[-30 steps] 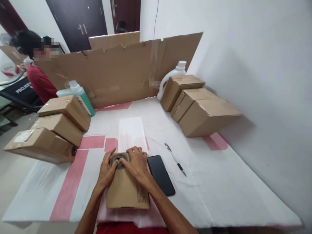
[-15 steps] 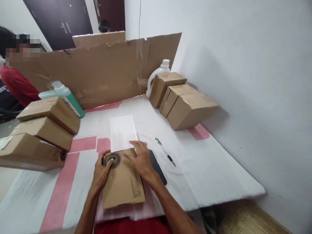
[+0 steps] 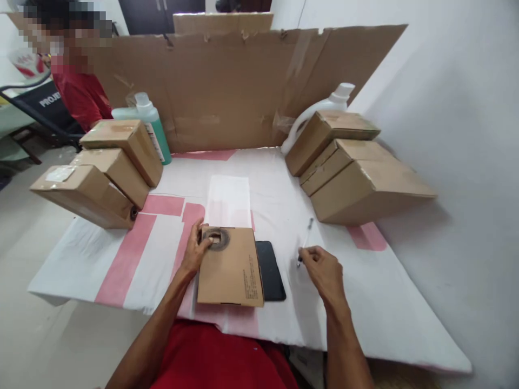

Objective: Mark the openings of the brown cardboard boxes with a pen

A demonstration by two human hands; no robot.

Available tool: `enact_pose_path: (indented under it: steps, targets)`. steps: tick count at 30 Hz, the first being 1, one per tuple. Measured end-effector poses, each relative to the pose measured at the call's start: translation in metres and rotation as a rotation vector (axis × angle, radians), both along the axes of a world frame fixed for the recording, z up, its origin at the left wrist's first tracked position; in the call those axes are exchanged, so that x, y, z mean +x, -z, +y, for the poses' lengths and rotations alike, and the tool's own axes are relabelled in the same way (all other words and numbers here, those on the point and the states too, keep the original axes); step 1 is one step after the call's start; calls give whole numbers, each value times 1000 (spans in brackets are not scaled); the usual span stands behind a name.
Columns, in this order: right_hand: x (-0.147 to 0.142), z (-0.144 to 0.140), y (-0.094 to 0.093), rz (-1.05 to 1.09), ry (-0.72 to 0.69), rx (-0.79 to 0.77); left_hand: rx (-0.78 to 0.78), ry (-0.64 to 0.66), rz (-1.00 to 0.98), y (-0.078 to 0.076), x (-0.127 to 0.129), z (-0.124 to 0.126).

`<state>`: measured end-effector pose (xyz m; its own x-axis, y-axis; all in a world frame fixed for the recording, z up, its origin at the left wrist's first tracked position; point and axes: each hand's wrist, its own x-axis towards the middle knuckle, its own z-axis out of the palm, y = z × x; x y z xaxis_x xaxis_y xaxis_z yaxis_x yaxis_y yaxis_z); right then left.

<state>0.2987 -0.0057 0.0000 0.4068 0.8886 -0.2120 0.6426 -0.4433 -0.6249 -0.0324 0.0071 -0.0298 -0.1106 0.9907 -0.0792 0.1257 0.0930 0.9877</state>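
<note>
A flat brown cardboard box (image 3: 231, 270) lies in front of me, with small print along its right side and a dark-ringed hole near its upper left corner. My left hand (image 3: 197, 248) grips that corner, its thumb on the box face by the hole. Off to the right, my right hand (image 3: 324, 267) pinches a clear pen (image 3: 310, 226) near its dark lower end. The pen points away from me, slightly blurred. Partly under the box's right edge is a black phone-like slab (image 3: 271, 273). Beyond the box lies a white sheet (image 3: 229, 197).
Several cartons (image 3: 121, 162) stand left and more cartons (image 3: 373, 178) stand right by the wall. Behind them are a green-liquid bottle (image 3: 158, 132) and a white jug (image 3: 302, 116). A cardboard partition (image 3: 227, 92) closes the table's back. A person (image 3: 79, 92) in red sits at left.
My right hand has left the box, moved right and closed on the pen. My left hand stays on the box. The camera view has shifted, showing more of the left side.
</note>
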Motion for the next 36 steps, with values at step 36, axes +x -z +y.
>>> enact_pose_path:
  steps: [36]
  targets:
    - [-19, 29, 24, -345, -304, 35, 7, 187, 78, 18, -11, -14]
